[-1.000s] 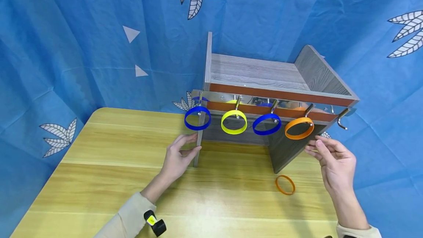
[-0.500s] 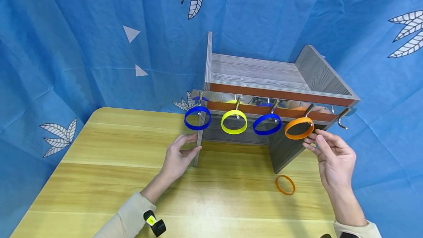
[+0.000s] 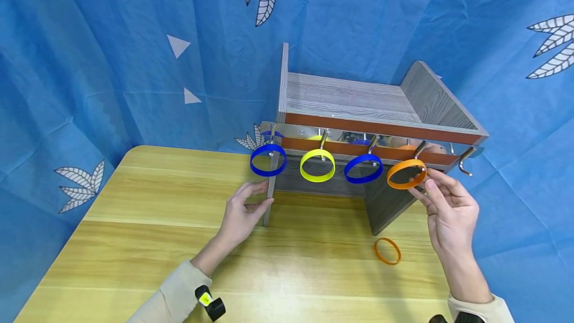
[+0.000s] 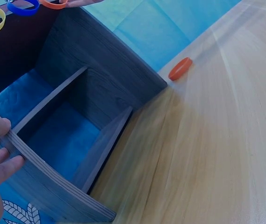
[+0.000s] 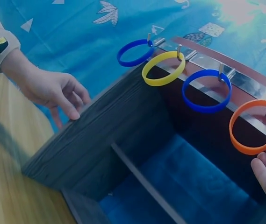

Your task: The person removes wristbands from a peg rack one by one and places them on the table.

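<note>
Head view shows the left hand gripping the gray rack by its side and the right hand at the orange ring hung on a hook, whether pinching it I cannot tell.

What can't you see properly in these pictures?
- Head view: the hanging orange band partly covers the right hand's fingertips.
- Head view: the gray shelf's top board hides much of the space underneath.
- Head view: marks on the yellow label are too small to read.
- Left wrist view: the top edge cuts off most of the right hand.
- Right wrist view: the right edge cuts that hand off too.
</note>
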`<action>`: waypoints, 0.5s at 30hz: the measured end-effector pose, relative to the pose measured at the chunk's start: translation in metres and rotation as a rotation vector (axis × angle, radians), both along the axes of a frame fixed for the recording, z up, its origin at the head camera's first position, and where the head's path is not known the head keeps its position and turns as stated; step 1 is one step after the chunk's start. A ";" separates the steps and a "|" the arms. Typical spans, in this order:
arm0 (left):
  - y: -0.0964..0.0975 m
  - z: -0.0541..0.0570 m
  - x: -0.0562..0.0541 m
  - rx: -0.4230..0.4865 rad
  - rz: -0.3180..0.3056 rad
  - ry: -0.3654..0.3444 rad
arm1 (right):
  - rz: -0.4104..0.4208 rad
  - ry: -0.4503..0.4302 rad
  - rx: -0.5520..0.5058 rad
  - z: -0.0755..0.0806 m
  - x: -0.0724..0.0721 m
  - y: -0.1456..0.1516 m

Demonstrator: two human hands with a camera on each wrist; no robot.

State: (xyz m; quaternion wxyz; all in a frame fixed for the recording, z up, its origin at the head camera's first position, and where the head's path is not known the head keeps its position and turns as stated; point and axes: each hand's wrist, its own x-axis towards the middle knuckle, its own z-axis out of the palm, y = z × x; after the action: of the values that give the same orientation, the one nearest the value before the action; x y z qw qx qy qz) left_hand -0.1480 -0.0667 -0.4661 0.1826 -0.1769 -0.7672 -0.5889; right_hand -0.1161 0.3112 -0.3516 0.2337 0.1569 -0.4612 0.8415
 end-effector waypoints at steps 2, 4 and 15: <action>0.000 0.000 0.000 -0.001 0.000 0.002 | 0.013 0.007 -0.011 0.000 -0.001 0.000; 0.000 -0.001 -0.001 0.001 -0.001 0.006 | 0.018 0.012 -0.013 0.000 -0.002 -0.001; -0.001 -0.001 -0.001 -0.006 -0.005 0.023 | 0.057 0.044 -0.048 0.003 -0.004 -0.008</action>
State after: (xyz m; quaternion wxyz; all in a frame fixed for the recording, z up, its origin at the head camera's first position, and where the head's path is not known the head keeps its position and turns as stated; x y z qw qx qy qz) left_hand -0.1485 -0.0676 -0.4667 0.1894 -0.1859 -0.7665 -0.5848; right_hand -0.1205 0.3031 -0.3483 0.2233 0.1828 -0.4312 0.8549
